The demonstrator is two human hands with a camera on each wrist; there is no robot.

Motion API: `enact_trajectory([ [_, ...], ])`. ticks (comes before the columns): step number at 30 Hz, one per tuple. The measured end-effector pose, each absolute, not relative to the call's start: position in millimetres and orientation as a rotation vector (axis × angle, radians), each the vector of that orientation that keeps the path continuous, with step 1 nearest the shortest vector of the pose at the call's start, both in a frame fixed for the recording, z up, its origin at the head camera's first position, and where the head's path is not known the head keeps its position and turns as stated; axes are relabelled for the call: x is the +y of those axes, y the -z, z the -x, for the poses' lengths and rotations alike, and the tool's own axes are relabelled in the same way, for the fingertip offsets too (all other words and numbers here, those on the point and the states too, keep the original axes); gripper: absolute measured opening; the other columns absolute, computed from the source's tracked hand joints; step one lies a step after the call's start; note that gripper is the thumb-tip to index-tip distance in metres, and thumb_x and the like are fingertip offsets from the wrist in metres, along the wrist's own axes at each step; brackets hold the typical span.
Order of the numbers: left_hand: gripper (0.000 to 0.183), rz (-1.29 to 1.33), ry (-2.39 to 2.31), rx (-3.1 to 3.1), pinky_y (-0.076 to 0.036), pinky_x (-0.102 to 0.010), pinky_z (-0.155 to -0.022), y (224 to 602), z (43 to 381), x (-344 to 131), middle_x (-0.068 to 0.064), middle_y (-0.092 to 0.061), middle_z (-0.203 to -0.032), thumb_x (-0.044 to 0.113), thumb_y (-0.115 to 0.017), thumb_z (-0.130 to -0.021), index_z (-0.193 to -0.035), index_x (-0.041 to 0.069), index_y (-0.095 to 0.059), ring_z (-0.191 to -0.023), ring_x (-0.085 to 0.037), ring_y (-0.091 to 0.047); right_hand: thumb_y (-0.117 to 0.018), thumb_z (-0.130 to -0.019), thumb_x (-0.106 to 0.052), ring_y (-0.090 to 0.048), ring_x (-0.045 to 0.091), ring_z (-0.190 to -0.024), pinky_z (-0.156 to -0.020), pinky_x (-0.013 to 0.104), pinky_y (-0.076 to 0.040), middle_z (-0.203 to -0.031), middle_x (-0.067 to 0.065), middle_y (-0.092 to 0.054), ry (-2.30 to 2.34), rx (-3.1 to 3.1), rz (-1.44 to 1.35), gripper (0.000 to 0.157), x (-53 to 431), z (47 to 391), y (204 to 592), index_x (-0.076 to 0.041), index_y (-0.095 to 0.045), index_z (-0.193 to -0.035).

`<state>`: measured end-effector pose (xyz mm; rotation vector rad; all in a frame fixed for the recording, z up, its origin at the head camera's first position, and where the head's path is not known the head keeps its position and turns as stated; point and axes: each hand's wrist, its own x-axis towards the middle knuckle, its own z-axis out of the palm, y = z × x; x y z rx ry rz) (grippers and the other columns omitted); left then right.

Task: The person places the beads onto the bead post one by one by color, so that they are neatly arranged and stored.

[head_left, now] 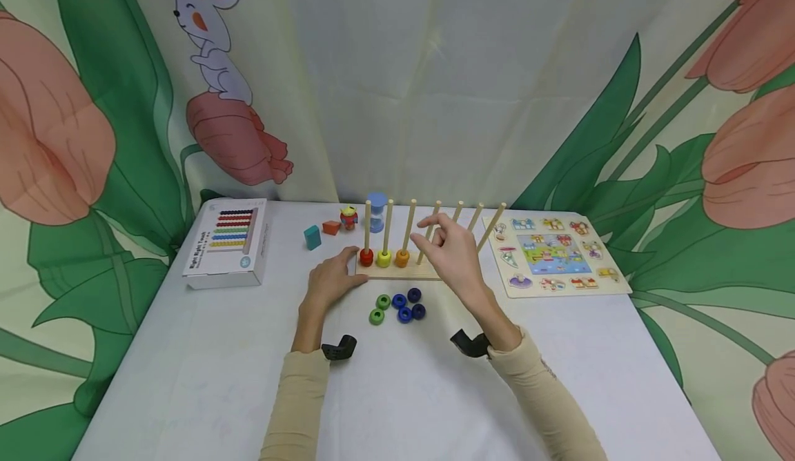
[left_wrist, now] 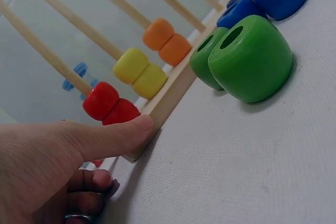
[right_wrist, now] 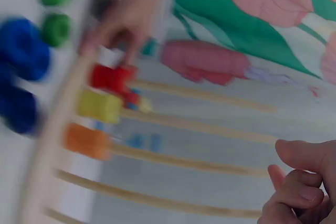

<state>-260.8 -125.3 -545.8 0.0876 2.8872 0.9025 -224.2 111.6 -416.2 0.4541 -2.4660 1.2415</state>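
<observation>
A wooden peg board (head_left: 404, 274) with several upright pegs stands in front of the person. Two red beads (left_wrist: 112, 103), two yellow beads (left_wrist: 140, 73) and two orange beads (left_wrist: 167, 42) are stacked on its first three pegs from the left. My left hand (head_left: 330, 283) holds the board's left end, thumb along the front corner and fingers round the side. Raised among the pegs on the right, my right hand (head_left: 456, 252) has loosely bent fingers, with nothing between thumb and forefinger. Green beads (head_left: 376, 317) and blue beads (head_left: 405, 315) lie in front of the board.
Left of the board are a white picture box (head_left: 225, 243), a teal block (head_left: 312, 237) and an orange block (head_left: 331, 227). A small toy figure (head_left: 349, 217) and a blue sand timer (head_left: 377, 212) stand behind. A wooden picture puzzle (head_left: 553, 254) lies right.
</observation>
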Motion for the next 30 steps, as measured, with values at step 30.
enact_trajectory([
  [30, 0.07, -0.093, -0.894, 2.906, -0.034, -0.035, -0.06, 547.1, 261.0, -126.6, -0.002, -0.054, -0.072, 0.05, -0.07, -0.08, -0.14, 0.023, -0.046, -0.064, -0.02, -0.048, -0.069, -0.086, -0.039, -0.037, 0.011, -0.041, -0.04, 0.026, -0.028, -0.052, -0.002, -0.046, -1.071, -2.792, -0.301, 0.035, 121.8, 209.7, 478.2, -0.008, -0.068, -0.103],
])
